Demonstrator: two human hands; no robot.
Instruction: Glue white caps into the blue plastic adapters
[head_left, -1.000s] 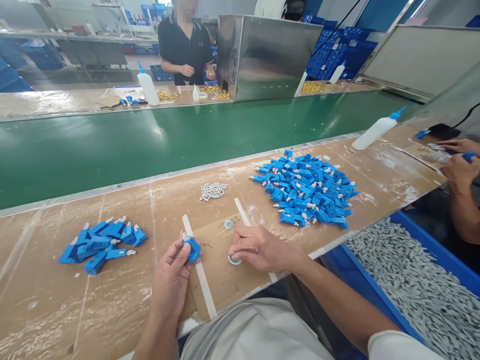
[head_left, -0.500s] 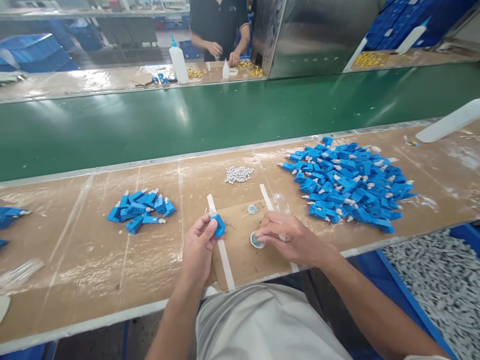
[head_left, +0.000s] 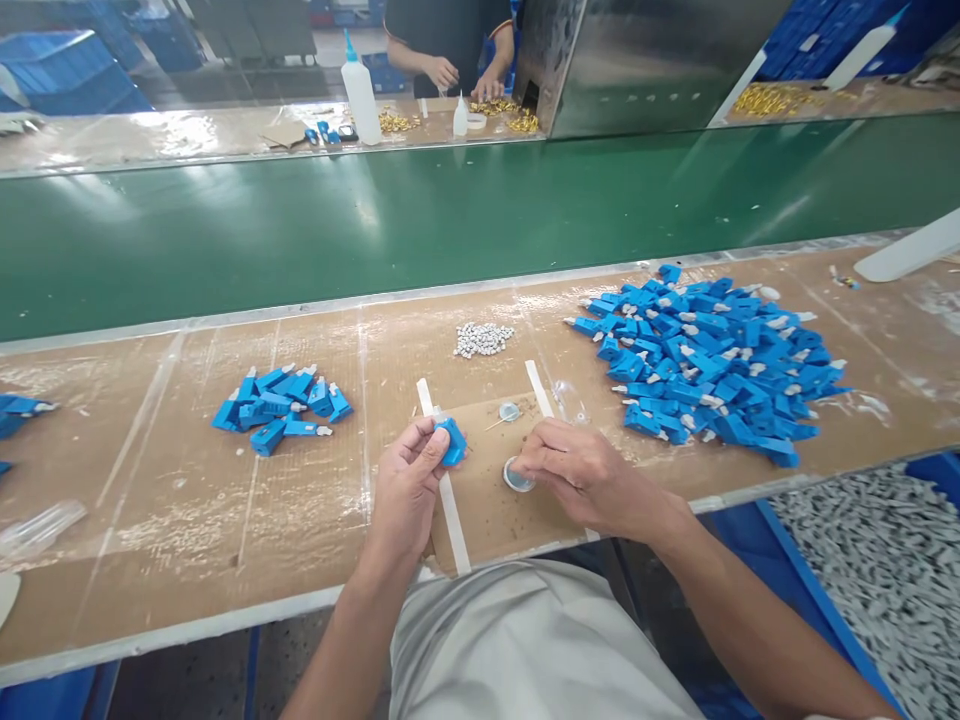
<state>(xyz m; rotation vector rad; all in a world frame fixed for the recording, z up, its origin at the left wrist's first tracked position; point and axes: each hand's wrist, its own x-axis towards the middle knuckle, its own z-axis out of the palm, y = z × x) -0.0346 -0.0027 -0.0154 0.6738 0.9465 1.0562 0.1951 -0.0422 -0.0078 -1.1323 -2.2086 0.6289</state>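
My left hand (head_left: 412,464) pinches a blue plastic piece (head_left: 452,442) with a whitish tip, between thumb and fingers. Over a small round dish (head_left: 517,477) on the cardboard, my right hand (head_left: 571,462) has its fingers pressed together; whatever they hold is too small or hidden to make out. Just behind the dish lies a second small round lid-like disc (head_left: 509,411), with a thin stick (head_left: 495,425) beside it. A heap of small grey-white bits (head_left: 484,340) sits farther back on the table.
A large pile of blue pieces (head_left: 712,365) lies to the right, a smaller pile (head_left: 279,405) to the left. Beyond the table runs a green belt (head_left: 300,240); a co-worker's hands (head_left: 442,75) are behind it. A blue bin (head_left: 817,610) of grey parts stands lower right.
My left hand has moved slightly right and turned the blue piece, showing more of it. My right hand stays at the dish. The whole view has shifted a little.
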